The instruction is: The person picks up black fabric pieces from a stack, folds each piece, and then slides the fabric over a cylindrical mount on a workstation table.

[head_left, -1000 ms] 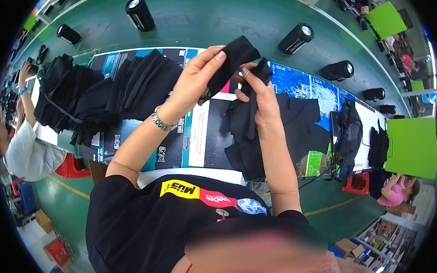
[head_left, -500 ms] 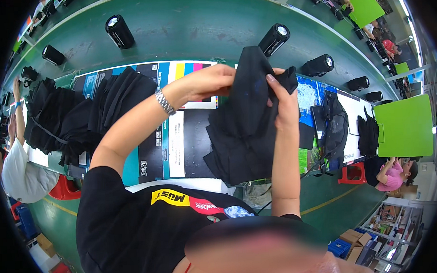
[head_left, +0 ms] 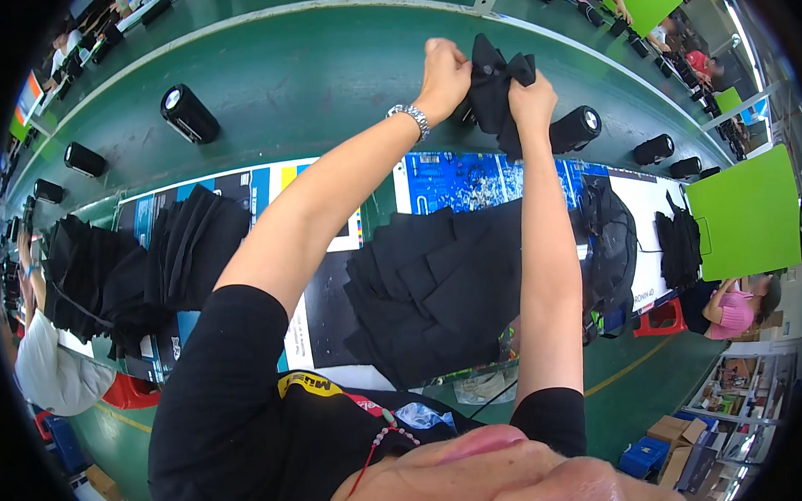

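Out over the green belt I hold up a black cloth bag, bunched and hanging between both hands. My left hand is closed at its left edge; the fingertips are partly hidden. My right hand grips the right side, with a corner of cloth sticking up above the fingers. Behind the bag a dark cylinder shows only in part. A black cylindrical speaker stands just right of my right hand. Below my forearms, a fanned stack of black cloth bags lies on the table.
More piles of black cloth lie at the left, beside a co-worker in a white top. Another speaker stands on the green belt. A black mesh bag and a green panel are at the right.
Both hands have moved forward, away from me, carrying the bag from above the stack to over the belt. The stack is now uncovered, and one speaker is mostly hidden behind the bag.
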`<state>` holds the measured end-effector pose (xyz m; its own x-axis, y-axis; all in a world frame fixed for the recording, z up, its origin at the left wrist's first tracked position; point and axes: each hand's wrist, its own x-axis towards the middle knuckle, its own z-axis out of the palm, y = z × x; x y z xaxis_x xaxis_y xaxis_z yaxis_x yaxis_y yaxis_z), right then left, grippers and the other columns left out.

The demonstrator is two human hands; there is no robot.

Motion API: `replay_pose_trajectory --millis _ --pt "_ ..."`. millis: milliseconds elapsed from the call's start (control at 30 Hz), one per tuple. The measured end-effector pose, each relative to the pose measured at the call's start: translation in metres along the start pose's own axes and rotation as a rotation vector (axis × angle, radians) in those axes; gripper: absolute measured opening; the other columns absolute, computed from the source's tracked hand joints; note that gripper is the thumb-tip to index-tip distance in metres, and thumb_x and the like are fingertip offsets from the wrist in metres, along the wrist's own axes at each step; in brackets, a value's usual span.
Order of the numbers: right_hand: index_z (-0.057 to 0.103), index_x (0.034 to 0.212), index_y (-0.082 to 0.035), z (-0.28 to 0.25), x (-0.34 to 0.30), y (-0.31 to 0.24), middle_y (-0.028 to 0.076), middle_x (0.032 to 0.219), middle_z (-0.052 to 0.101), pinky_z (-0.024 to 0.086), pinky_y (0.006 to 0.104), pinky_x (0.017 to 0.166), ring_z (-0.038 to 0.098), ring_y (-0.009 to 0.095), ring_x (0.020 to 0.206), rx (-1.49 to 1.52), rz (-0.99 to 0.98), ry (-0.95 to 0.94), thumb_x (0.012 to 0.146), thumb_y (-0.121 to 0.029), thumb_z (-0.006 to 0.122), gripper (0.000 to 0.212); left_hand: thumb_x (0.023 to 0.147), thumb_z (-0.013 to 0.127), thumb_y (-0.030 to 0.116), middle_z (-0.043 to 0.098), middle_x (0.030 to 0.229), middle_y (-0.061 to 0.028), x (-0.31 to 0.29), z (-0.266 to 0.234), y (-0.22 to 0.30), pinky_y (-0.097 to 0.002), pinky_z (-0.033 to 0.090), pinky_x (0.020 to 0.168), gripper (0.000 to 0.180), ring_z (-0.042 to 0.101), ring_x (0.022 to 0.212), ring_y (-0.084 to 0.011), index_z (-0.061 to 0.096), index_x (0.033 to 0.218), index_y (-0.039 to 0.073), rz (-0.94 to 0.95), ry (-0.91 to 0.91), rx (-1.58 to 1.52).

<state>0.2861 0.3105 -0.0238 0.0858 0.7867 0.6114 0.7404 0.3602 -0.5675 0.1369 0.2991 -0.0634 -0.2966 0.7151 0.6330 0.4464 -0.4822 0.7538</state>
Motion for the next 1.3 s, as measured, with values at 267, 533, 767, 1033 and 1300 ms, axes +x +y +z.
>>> replay_pose_trajectory --millis 267,533,767,1033,1300 --pt "0.065 0.089 0.005 0.046 -0.013 0.002 0.01 0.085 0.065 0.051 0.033 0.063 0.063 0.019 0.074 1.011 0.713 -0.18 0.081 -0.01 0.069 0.018 0.09 0.061 0.013 0.065 0.089 -0.0085 0.018 -0.029 -0.024 -0.0303 0.05 0.073 0.019 0.062 0.077 -0.0162 0.062 0.091 -0.005 -0.731 -0.196 -0.736" --pt "0.072 0.093 -0.005 0.067 -0.043 -0.036 0.018 0.087 0.07 0.051 0.0384 0.077 0.067 0.033 0.086 0.263 0.401 -0.359 0.074 -0.036 0.073 0.036 0.091 0.054 0.005 0.06 0.083 -0.0113 -0.02 -0.096 -0.056 -0.0335 0.055 0.06 0.008 0.063 0.074 -0.0209 0.057 0.091 -0.003 -1.152 -0.204 -0.733" --pt "0.072 0.096 -0.008 0.068 -0.032 -0.013 0.02 0.092 0.069 0.051 0.041 0.079 0.066 0.037 0.091 0.049 0.377 -0.447 0.071 -0.04 0.069 0.04 0.092 0.06 0.031 0.062 0.104 -0.0116 0.01 -0.083 -0.061 -0.0298 0.052 0.074 0.037 0.063 0.081 -0.0193 0.058 0.105 -0.003 -0.978 -0.344 -0.555" --pt "0.069 0.093 0.005 0.067 -0.034 0.012 0.017 0.089 0.07 0.05 0.0353 0.072 0.067 0.025 0.081 0.344 0.617 -0.348 0.072 -0.027 0.071 0.039 0.09 0.057 0.026 0.065 0.084 -0.0047 -0.005 -0.032 -0.037 -0.0275 0.049 0.069 0.024 0.061 0.073 -0.0129 0.066 0.094 0.004 -0.976 -0.267 -0.797" --pt "0.069 0.089 0.0 0.076 -0.04 0.027 0.017 0.078 0.069 0.05 0.0371 0.071 0.068 0.027 0.079 0.182 0.467 -0.368 0.076 -0.023 0.066 0.027 0.09 0.055 0.023 0.067 0.108 -0.0121 0.003 0.004 -0.144 -0.0467 0.04 0.091 0.023 0.06 0.105 -0.0275 0.07 0.097 0.007 -0.187 -0.527 0.289"
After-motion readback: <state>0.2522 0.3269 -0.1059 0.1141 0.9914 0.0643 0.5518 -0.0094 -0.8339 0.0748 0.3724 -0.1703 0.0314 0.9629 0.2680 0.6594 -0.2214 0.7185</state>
